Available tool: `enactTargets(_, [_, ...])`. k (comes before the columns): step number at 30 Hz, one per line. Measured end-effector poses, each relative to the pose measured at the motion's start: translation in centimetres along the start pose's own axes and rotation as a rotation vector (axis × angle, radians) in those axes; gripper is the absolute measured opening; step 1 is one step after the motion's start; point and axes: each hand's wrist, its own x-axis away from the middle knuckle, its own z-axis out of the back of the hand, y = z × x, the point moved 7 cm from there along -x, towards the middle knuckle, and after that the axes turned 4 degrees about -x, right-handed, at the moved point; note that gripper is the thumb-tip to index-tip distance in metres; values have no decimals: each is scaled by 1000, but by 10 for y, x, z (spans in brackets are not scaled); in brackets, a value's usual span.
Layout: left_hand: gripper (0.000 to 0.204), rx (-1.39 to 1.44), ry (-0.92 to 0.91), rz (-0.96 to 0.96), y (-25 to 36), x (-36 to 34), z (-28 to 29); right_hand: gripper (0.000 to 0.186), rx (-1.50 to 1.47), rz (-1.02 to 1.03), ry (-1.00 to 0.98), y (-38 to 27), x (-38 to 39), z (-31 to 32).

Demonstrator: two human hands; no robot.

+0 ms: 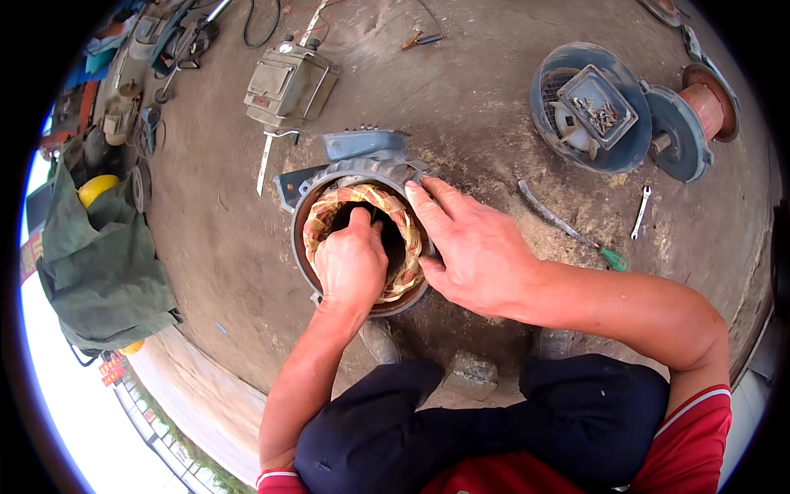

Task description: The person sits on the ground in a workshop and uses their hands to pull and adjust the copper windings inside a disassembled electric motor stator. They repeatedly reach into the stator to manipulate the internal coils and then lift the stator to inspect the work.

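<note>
An electric motor housing [300, 239] stands on the ground before me with its round end facing up. Inside it sits a ring of bound copper windings [406, 239], wrapped in yellowish and reddish tape. My left hand [352, 257] reaches over the windings into the dark bore. Its fingers are bent together there, and their tips and whatever they pinch are largely hidden. Across the right rim of the housing lies my right hand [477, 247], fingers stretched out and thumb apart. A blue-grey terminal box [364, 146] juts from the far side.
Right of the motor lie a curved tool with a green handle [613, 258] and a wrench [641, 212]. Farther off stand a blue round tub [539, 95] holding a tray of small parts and a spool [683, 136]. A grey metal device [284, 86] stands at the far left.
</note>
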Motion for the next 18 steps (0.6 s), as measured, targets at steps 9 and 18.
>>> enactTargets(9, [19, 2, 73, -104, 9, -1, 21, 78, -5, -12, 4, 1, 1, 0])
enactTargets(18, [16, 51, 54, -34, -3, 3, 7, 80, 4, -44, -65, -2, -3, 5])
